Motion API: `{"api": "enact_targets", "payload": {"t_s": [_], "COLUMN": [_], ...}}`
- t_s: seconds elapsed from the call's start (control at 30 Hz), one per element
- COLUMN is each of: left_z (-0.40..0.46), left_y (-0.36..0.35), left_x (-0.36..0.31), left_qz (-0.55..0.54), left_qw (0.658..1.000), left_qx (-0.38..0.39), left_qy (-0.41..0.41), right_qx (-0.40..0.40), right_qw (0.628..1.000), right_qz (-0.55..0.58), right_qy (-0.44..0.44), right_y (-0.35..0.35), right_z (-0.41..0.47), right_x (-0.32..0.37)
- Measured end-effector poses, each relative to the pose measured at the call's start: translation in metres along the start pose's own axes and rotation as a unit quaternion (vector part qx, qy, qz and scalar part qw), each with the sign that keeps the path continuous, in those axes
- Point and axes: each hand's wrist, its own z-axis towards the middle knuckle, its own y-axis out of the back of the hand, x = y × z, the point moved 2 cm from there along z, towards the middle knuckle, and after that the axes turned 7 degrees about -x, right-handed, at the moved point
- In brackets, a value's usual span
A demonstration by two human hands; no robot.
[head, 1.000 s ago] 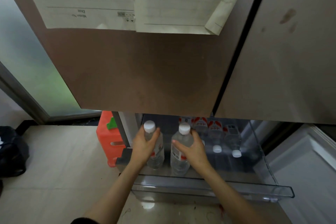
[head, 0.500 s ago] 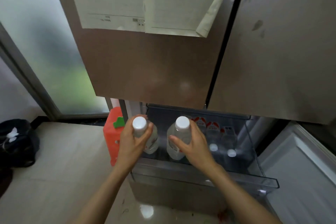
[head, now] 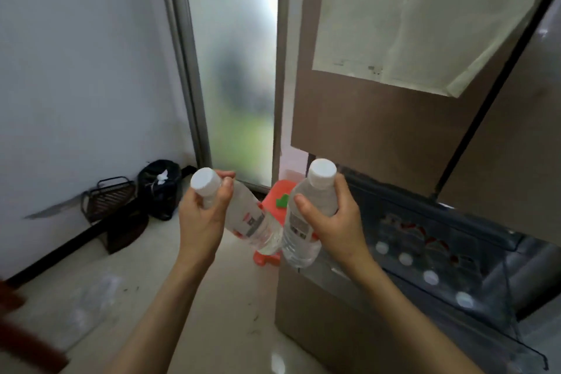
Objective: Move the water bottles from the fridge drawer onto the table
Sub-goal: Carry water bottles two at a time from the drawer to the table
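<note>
Head view, lower edge: two bare forearms reach up from the bottom of the frame toward the middle.
Left hand [head: 204,215]: fingers and thumb curled round the neck and shoulder of a clear plastic water bottle with a white screw cap [head: 243,217], held in the air left of centre, tilted, cap toward the upper left and base toward the lower right.
Right hand [head: 332,223]: wrapped round the upper body of a second clear plastic bottle with a white cap [head: 306,215], close to upright, cap leaning slightly right.
Bottles together: their lower ends meet or nearly meet at frame centre; I cannot tell whether they touch.
Labels: each bottle has a white wrap with red patches and a dark barcode-like block; the print is too blurred to read, no brand legible.
Open clear-walled fridge drawer [head: 516,352]: lower right of the frame, pulled out, holding more white-capped bottles [head: 431,277] standing upright with red-and-white labels, writing unreadable.
Red plastic container with a green piece [head: 274,196]: on the floor behind the held bottles, at centre.
Pale tiled floor [head: 145,276]: lower left and centre.
Black bag [head: 159,188] and dark wire rack [head: 106,194]: middle left, against the white wall.
Brown fridge door [head: 379,130]: upper right, with pale paper sheets [head: 419,15] stuck on it; their faint print cannot be read.
Frosted glass panel [head: 239,70]: upper centre, farthest back.
</note>
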Motion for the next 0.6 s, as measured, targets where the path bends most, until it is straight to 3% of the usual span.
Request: {"api": "enact_targets", "payload": {"t_s": [0.23, 0.43, 0.6], "left_z": [0.003, 0.010, 0.009], "left_y": [0.168, 0.343, 0.449], "left_x": [0.011, 0.016, 0.016], "left_qz": [0.066, 0.128, 0.144], "left_qw": [0.988, 0.960, 0.938], "left_qx": [-0.134, -0.240, -0.302], "left_qy": [0.043, 0.063, 0.087], "right_qx": [0.150, 0.226, 0.296], "right_qw": [0.988, 0.970, 0.946], "right_qz": [0.041, 0.088, 0.132], "right_qy": [0.003, -0.014, -0.035], "right_y": [-0.148, -0.319, -0.427], "right_z": [-0.043, -0.094, -0.139], "right_x": [0.023, 0.064, 0.089]}}
